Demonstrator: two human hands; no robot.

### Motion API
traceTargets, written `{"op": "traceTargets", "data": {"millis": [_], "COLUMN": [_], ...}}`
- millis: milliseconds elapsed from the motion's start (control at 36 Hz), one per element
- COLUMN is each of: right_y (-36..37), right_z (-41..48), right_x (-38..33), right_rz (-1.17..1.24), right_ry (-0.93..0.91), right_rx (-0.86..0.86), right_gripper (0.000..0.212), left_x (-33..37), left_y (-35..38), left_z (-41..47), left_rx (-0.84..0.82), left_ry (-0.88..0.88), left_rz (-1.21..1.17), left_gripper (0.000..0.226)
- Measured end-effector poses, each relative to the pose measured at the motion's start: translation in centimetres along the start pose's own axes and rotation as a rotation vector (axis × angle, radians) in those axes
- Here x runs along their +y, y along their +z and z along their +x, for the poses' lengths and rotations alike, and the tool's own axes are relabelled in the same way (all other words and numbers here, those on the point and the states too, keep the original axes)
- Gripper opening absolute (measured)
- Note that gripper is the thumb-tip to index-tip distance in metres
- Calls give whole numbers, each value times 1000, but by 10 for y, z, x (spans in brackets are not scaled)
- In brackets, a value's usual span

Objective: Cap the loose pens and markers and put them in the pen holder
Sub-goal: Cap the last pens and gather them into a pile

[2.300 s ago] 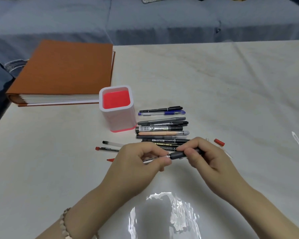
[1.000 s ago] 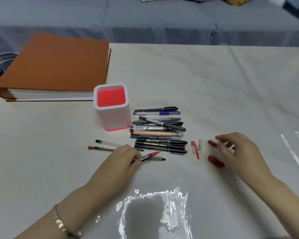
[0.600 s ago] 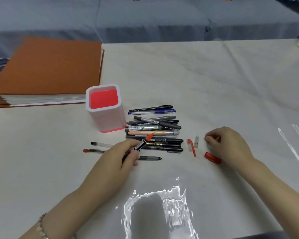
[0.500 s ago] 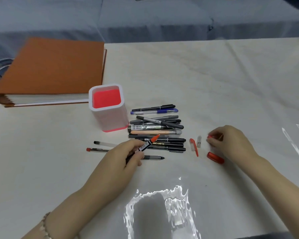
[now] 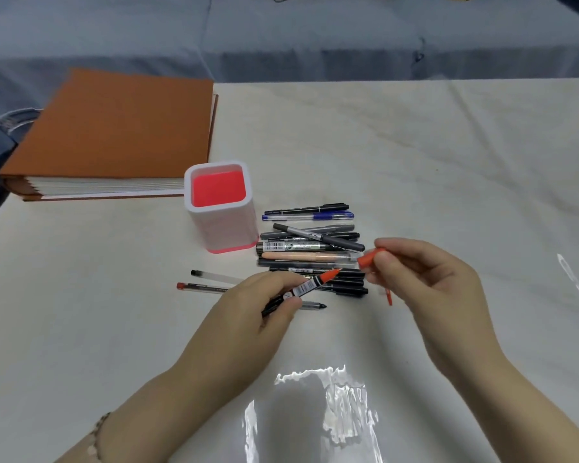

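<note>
Tabletop (image 5: 415,162) with pens (image 5: 310,247), blue sofa (image 5: 315,38) behind

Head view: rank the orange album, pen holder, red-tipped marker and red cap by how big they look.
Largest to smallest:
1. orange album, largest by far
2. pen holder
3. red-tipped marker, its rear end hidden in the grip
4. red cap, smallest

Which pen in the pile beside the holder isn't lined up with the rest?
The grey pen with the dark cap. It lies slanted across the top of the pile, while the other pens there lie parallel, side by side.
</note>
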State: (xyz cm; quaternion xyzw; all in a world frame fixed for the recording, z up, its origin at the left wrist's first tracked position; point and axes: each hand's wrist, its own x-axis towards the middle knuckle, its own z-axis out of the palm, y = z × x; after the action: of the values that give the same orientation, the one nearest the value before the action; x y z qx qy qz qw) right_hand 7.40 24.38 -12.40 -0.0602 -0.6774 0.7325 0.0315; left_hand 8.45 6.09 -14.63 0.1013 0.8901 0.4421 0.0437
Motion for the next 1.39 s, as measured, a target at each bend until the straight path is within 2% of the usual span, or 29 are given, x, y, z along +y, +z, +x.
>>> {"op": "traceTargets", "data": {"millis": [417,583,667,806,917,1056,1111,1222,1333,1389], "right_y": [11,9,5,1,-5,-8,-11,-16,-17,-16], "right_z": [-8,-7,-6,-4,2,9,14,24,25,23], "right_x": [10,12,14,16,14,16,17,20,26,31], "right_rz": [19,-111,-209,-282,-285,-266,-370,-800,-946,-1025], "right_ry": [19,-41,-81,-180,-193,-214,-250,-331,-438,-438], "right_rx": [-13,-126,-149,-181,-316,-380,-441,-593,-603,-608], "right_gripper": [17,22,27,23,17,10,12,31,37,48], "left_x": [0,0,0,4,6,7,6,3,9,9], "left_y": [2,6,7,8,5,-1,-2,-2,1,4], "left_z": [-2,-2,0,1,4,9,13,19,20,21], "left_rx": [-12,-3,6,-65,-154,-160,-166,-243,-272,-265], "left_ry": [44,151,173,65,-17,92,143,134,137,200], "left_rz": [42,155,173,-17,-189,-36,64,298,353,434], "left_gripper": [20,33,32,25,20,12,15,20,11,25]}}
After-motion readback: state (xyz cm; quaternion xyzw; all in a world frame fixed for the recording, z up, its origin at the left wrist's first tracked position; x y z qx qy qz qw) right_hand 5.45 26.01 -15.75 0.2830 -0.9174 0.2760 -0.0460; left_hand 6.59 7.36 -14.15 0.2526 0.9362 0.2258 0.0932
